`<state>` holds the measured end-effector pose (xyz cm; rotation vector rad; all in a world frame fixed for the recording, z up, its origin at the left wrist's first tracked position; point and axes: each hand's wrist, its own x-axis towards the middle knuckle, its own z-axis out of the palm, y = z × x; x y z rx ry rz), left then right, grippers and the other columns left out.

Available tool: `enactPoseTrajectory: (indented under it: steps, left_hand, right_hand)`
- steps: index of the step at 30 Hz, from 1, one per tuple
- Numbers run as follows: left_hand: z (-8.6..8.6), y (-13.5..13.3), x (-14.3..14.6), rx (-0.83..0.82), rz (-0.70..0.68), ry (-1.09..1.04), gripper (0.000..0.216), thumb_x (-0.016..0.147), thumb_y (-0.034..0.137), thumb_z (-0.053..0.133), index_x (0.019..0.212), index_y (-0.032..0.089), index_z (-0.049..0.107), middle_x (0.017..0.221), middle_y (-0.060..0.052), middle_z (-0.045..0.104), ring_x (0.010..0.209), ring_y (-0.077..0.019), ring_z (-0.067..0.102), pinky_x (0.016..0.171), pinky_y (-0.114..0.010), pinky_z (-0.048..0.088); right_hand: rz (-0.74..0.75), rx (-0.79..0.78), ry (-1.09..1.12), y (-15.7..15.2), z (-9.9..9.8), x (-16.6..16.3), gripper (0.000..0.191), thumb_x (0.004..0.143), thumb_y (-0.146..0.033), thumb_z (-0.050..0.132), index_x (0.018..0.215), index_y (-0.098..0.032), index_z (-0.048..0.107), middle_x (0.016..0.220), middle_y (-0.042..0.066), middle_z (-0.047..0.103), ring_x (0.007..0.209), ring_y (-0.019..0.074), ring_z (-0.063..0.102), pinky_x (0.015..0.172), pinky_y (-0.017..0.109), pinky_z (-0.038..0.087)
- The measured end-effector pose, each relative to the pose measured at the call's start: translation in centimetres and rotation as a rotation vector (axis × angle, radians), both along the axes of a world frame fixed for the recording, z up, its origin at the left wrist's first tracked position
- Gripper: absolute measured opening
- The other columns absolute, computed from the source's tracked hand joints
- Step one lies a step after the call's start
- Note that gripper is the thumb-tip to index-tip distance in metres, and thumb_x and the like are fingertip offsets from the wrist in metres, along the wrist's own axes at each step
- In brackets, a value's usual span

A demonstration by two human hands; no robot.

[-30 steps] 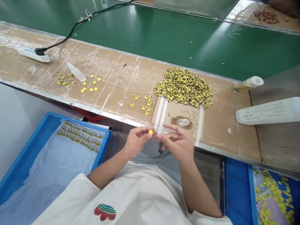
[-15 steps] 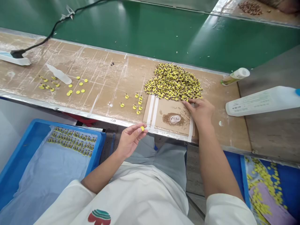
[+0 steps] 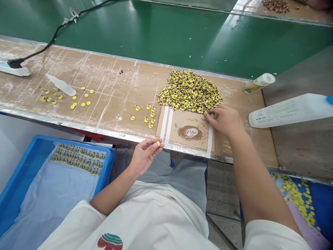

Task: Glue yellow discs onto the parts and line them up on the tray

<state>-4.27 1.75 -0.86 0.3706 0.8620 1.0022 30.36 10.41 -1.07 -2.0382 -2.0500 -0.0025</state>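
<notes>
Between thumb and fingers, my left hand (image 3: 147, 152) pinches a small round yellow disc (image 3: 158, 143) just off the bench's front edge. My right hand (image 3: 225, 119) is at the lower right edge of a heap of small yellow-and-dark pieces (image 3: 191, 91), its thumb and index finger closed near a piece; whether they grip it I cannot tell. Below the heap lies a cardboard sheet (image 3: 179, 121) with white tape strips and a wet patch of clear glue (image 3: 191, 132). Several yellow discs with dark figures on top (image 3: 152, 114) stand left of the sheet.
Further left are loose yellow discs (image 3: 83, 104), a white squeeze bottle (image 3: 61, 85) and a power strip (image 3: 18, 70). A large white bottle (image 3: 286, 111) and a tube-shaped container (image 3: 258, 83) lie at right. A blue tray (image 3: 39, 146) with rows of pieces is below left.
My right hand has shifted slightly at the heap's lower edge, its forearm swinging outward to the right. My left hand still holds the yellow disc. The view has moved a little.
</notes>
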Motion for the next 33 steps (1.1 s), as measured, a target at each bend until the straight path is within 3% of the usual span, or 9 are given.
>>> enactPoseTrajectory:
  steps: [8,13,15,19,23,27,33]
  left_hand:
    - [0.2,0.0,0.2,-0.014,-0.01,0.014,0.027,0.067,0.022,0.082,0.092,0.016,0.074,0.099,-0.007,0.075,0.086,-0.0138,0.072,0.078,-0.019,0.056]
    - [0.1,0.1,0.4,-0.027,-0.003,0.0,0.031,0.067,0.023,0.082,0.097,0.017,0.074,0.1,-0.006,0.075,0.087,-0.0139,0.072,0.078,-0.018,0.056]
    - [0.1,0.1,0.5,-0.027,-0.01,-0.009,0.031,0.068,0.023,0.081,0.098,0.016,0.074,0.1,-0.006,0.075,0.088,-0.0137,0.072,0.079,-0.018,0.056]
    - [0.2,0.2,0.8,-0.012,-0.016,-0.03,0.028,0.071,0.021,0.079,0.097,0.016,0.074,0.102,-0.006,0.074,0.092,-0.0138,0.071,0.081,-0.016,0.055]
    - [0.4,0.7,1.6,0.008,-0.034,-0.041,0.026,0.072,0.02,0.078,0.097,0.017,0.073,0.104,-0.005,0.074,0.096,-0.0144,0.07,0.084,-0.017,0.055]
    - [0.2,1.4,2.8,0.032,-0.027,-0.052,0.027,0.07,0.021,0.079,0.097,0.017,0.073,0.103,-0.006,0.074,0.095,-0.0146,0.071,0.085,-0.019,0.055]
    - [-0.1,1.7,3.9,0.041,0.045,-0.029,0.031,0.067,0.024,0.082,0.096,0.016,0.073,0.102,-0.006,0.074,0.092,-0.0155,0.071,0.088,-0.024,0.055]
  right_hand:
    - [0.135,-0.056,-0.041,1.6,-0.9,0.6,0.024,0.086,-0.032,0.055,0.1,-0.02,0.072,0.097,0.01,0.069,0.087,0.026,0.063,0.079,0.037,0.048]
    - [0.11,-0.026,-0.003,1.1,-0.3,0.4,0.024,0.084,-0.027,0.057,0.101,-0.02,0.071,0.098,0.01,0.069,0.086,0.0253,0.063,0.079,0.038,0.049]
    - [0.0,0.062,0.154,0.1,-0.1,-0.3,0.023,0.082,-0.031,0.06,0.098,-0.02,0.072,0.088,0.009,0.07,0.077,0.0223,0.063,0.075,0.037,0.05]
    - [-0.289,0.347,0.722,-3.0,-0.6,-3.4,0.033,0.078,-0.044,0.069,0.095,-0.016,0.071,0.076,0.006,0.07,0.06,0.0171,0.061,0.059,0.033,0.052]
    - [-0.397,0.527,1.005,-6.3,-1.6,-8.1,0.036,0.073,-0.044,0.075,0.095,-0.016,0.071,0.076,0.004,0.07,0.057,0.0151,0.062,0.057,0.031,0.054]
    - [-0.413,0.642,0.99,-8.2,-2.5,-11.0,0.034,0.073,-0.04,0.077,0.097,-0.017,0.072,0.081,0.005,0.073,0.064,0.017,0.066,0.064,0.034,0.057]
    - [-0.325,0.622,0.791,-8.7,-2.7,-10.9,0.024,0.076,-0.041,0.073,0.089,-0.021,0.074,0.082,0.005,0.073,0.068,0.0185,0.066,0.069,0.038,0.058]
